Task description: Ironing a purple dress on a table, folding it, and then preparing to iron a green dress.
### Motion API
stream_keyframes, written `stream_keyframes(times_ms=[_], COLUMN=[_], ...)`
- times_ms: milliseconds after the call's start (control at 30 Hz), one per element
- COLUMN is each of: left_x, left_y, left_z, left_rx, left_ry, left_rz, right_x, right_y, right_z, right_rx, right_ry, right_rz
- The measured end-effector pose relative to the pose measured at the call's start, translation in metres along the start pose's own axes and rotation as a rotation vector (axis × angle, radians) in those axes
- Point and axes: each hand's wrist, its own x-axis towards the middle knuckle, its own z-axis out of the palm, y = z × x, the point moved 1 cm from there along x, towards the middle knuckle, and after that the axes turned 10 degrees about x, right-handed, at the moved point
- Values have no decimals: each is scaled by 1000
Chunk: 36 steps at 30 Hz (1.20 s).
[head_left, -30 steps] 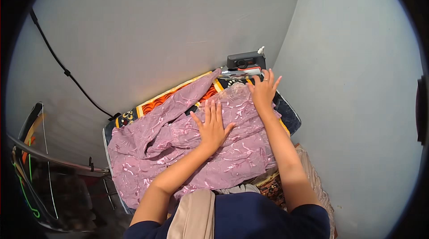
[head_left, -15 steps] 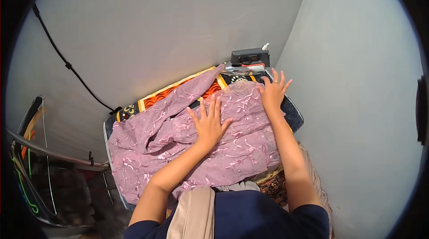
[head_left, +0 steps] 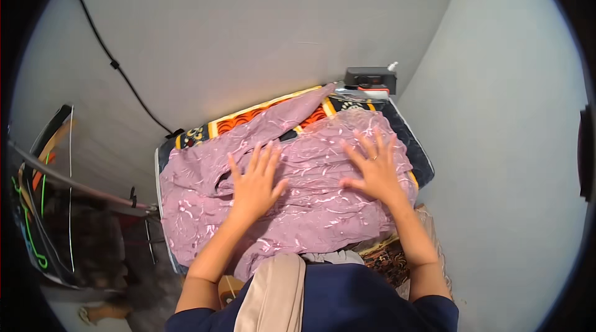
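A mauve embroidered garment [head_left: 310, 220] with shiny pink stitching lies spread over a padded table. One sleeve [head_left: 279, 118] stretches up toward the far edge. On the garment's left middle part rests my left hand [head_left: 254, 183], flat with fingers apart. My right hand [head_left: 375, 170], a ring on one finger, lies spread on the garment's right part. Neither hand grips anything. Beneath the garment, a patterned cloth [head_left: 239, 122] in orange, yellow, black and white covers the table. Soft creases run across the garment between my hands.
A dark grey boxy device [head_left: 370, 76] stands at the table's far right corner by the wall. A black cable [head_left: 115, 65] runs down the wall to the far left edge. At left, a metal rail [head_left: 81, 186] holds several hangers. Patterned fabric [head_left: 383, 260] lies near my right side.
My right hand has come down from the garment's upper right edge onto its right part. My left hand has slid left and slightly nearer. The whole view has shifted a little.
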Motion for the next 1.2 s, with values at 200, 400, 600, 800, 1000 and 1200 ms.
stream_keyframes(times_ms=[200, 400, 600, 800, 1000, 1200], left_x=[-54, -94, -92, -76, -106, -118], left_y=[-70, -103, -138, -168, -146, -166], left_z=[-5, -13, 20, 32, -8, -21], left_rx=[55, -22, 48, 134, 178, -181], left_ry=[-264, -111, -6, 57, 258, -28], left_rz=[-213, -368, -370, -287, -346, -338], right_x=[4, 48, 78, 104, 101, 74], right_y=[-13, -64, -147, -158, -152, -149], right_z=[33, 22, 77, 99, 59, 72], right_rx=[44, 151, 124, 189, 257, 221], right_ry=[-229, -79, -57, -33, -64, -291], right_rz=[-224, -302, -523, -577, -521, -646])
